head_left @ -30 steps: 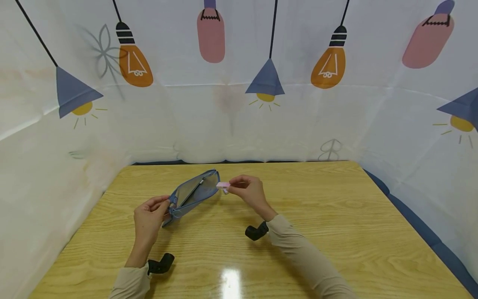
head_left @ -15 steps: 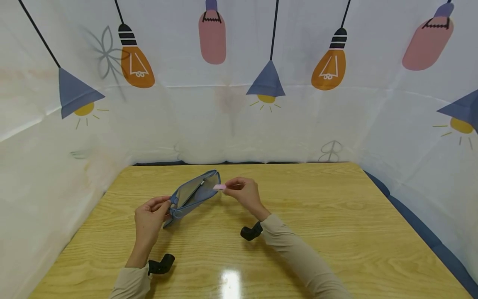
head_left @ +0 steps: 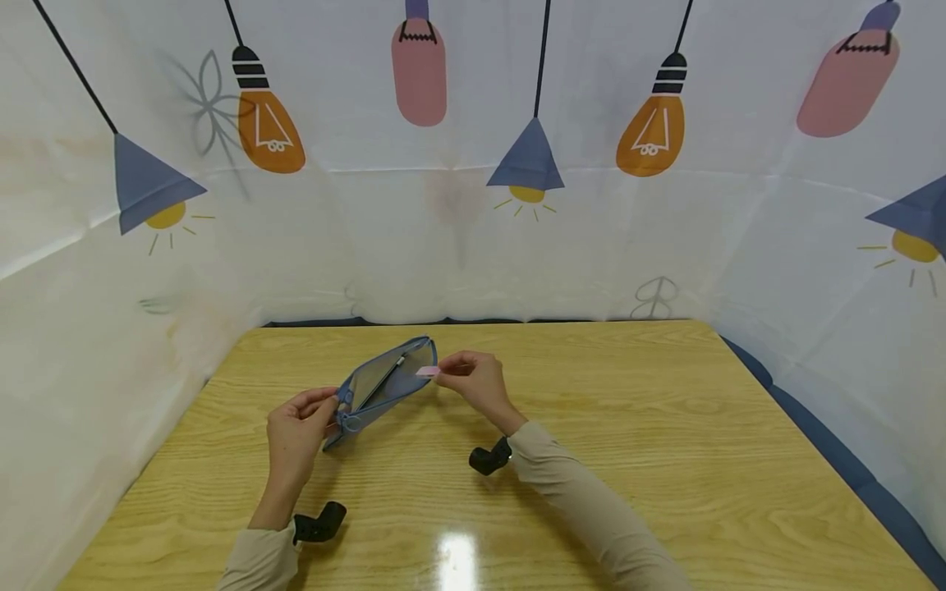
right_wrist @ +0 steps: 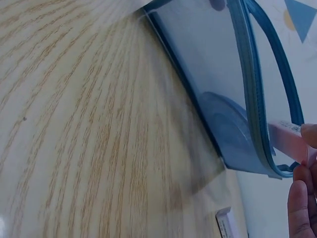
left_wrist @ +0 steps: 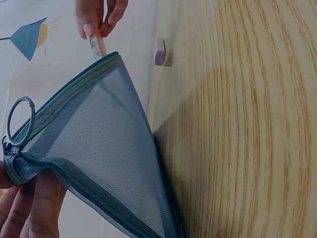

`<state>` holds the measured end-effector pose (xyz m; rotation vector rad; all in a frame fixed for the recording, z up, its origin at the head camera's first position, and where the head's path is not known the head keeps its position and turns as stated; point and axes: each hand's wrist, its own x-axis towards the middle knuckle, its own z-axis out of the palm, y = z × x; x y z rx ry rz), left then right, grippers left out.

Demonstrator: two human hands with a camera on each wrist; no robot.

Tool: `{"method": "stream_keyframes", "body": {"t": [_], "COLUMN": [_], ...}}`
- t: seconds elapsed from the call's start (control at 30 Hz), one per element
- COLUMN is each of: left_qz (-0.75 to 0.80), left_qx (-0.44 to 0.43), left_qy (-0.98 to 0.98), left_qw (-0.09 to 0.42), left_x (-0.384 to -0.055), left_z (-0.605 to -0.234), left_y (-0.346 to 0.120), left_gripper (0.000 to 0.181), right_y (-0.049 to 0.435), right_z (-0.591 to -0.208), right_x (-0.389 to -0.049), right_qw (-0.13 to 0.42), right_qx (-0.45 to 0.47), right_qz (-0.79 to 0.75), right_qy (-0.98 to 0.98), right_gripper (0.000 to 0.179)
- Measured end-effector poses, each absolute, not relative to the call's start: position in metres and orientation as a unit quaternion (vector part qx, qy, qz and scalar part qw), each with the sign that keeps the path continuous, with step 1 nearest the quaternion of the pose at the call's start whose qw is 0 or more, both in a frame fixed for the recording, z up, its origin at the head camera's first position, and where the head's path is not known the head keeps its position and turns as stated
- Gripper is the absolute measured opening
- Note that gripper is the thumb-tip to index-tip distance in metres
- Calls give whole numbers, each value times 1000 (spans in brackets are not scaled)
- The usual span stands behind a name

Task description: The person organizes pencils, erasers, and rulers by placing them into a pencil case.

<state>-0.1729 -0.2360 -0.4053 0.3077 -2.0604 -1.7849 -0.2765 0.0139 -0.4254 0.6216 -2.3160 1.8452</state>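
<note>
My left hand [head_left: 294, 427] pinches the zip end of a blue mesh pouch [left_wrist: 109, 134] beside its ring pull [left_wrist: 21, 121]. The pouch tilts over the table with its mouth unzipped. Inside it lies a slim dark pen or pencil [head_left: 380, 383]. A curved, clear piece like a protractor [right_wrist: 225, 116] shows through the mesh in the right wrist view. At the far end of the mouth, my right hand [head_left: 476, 384] holds a pink eraser [right_wrist: 288, 141] between thumb and fingers. The eraser's front part reaches between the zip edges.
On the wooden table [head_left: 628, 460], a small white-and-purple eraser [left_wrist: 160, 52] lies beyond the pouch; my right hand hides it in the head view. A white cloth [head_left: 458, 246] printed with lamps surrounds the table's back and sides.
My right hand has moved left, carrying the pink eraser from outside the pouch's end into its mouth. The left hand and the pouch stay nearly still.
</note>
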Motion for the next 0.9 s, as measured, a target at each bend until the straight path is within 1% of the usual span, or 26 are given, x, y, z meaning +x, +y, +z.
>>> {"method": "stream_keyframes", "body": {"t": [0.13,0.4,0.9], "left_qz": [-639,-643,-644], "left_qx": [110,112,109], "left_qy": [-736,-731,-732], "left_qw": [197,200,195], "left_x": [-173,-174,-173], "left_z": [-405,-406,-406], "left_y": [-236,-236,-237], "left_gripper": [20,20,21], "right_y": [11,4,-6], "right_z": [-427,-425,-425], "right_x": [-278,-277,-279], "right_qw": [56,69,79], "right_qx": [202,210,218], "right_qz": [607,597,564], "right_qy": [-766,-771,-792], "right_gripper": [16,13,15]}}
